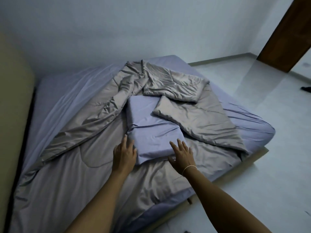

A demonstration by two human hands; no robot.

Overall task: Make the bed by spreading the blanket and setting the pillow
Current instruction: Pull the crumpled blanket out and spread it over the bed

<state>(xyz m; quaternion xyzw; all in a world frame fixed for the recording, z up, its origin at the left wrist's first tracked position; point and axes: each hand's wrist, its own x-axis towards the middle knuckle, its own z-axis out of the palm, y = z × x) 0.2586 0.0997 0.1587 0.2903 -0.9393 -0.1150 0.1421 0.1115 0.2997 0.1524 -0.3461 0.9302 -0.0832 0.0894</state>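
Reaching in with both hands here, the person is clearly going for the pillow [151, 130] first, which makes sense since it's sitting right on top of the blanket [94, 165] and you can't spread that flat with a block parked in the middle of it. The left hand [124, 153] has its grip spread apart, fingers straight, touching the near-left corner of the pillow, and the right hand [182, 153] is the same deal, fingers splayed and flat against the near-right edge with the thumb down by the blanket. Neither is curled round anything yet, so I'd call this the bracing bit just before a lift. Beyond the two grips, a folded-over flap of the grey blanket overlaps the far right corner of the pillow, so I'd guess it'll drag a little on the way out. The rest of the blanket is bunched in a ridge past and to the left of the left hand, leaving the lilac sheet [58, 98] bare on that side. Headboard [13, 98] is way off left, so that's likely where the pillow ends up.
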